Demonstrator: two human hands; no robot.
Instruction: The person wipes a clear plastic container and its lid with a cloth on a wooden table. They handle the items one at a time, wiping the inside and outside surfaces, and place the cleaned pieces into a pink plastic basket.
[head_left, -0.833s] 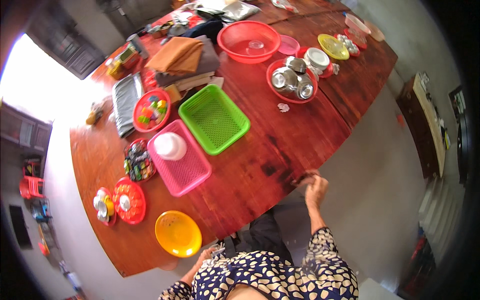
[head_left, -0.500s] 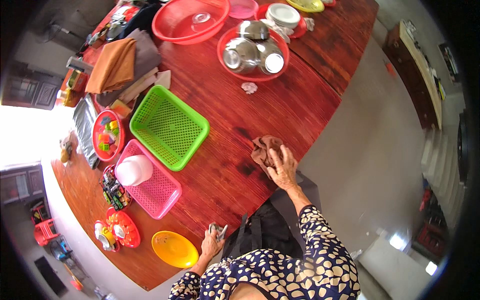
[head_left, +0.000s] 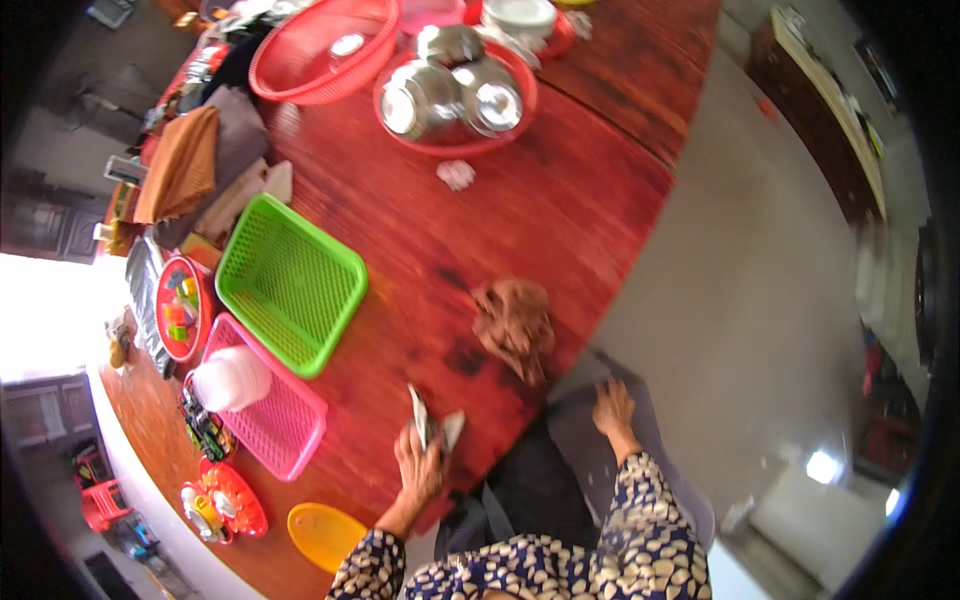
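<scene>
In the head view, the left hand (head_left: 418, 466) was over the bench (head_left: 590, 215), near its front edge, and its fingers were bent around a small pale piece (head_left: 453, 428). Two ends of this piece stuck out past the fingers; whether it was cloth or paper could not be told. The right hand (head_left: 614, 410) was outside the bench edge, over a grey surface (head_left: 645, 455). It was somewhat blurred, so I could not tell if its fingers were spread or curled. The brown cloth (head_left: 513, 322) lay crumpled on the bench, close to the edge, between the two hands but farther forward, and neither hand touched it. Dark stains were visible on the red wood beside it. To the left of the cloth stood the green basket (head_left: 295, 285), and just beside this, nearer to the person, the pink basket (head_left: 280, 435) with a white container (head_left: 232, 378) inside. The yellow plate (head_left: 322, 535) was near the left forearm. Farther away, shiny metal bowls (head_left: 422, 102) rested in a red bowl (head_left: 455, 150), with a crumpled white piece (head_left: 456, 175) just in front.
</scene>
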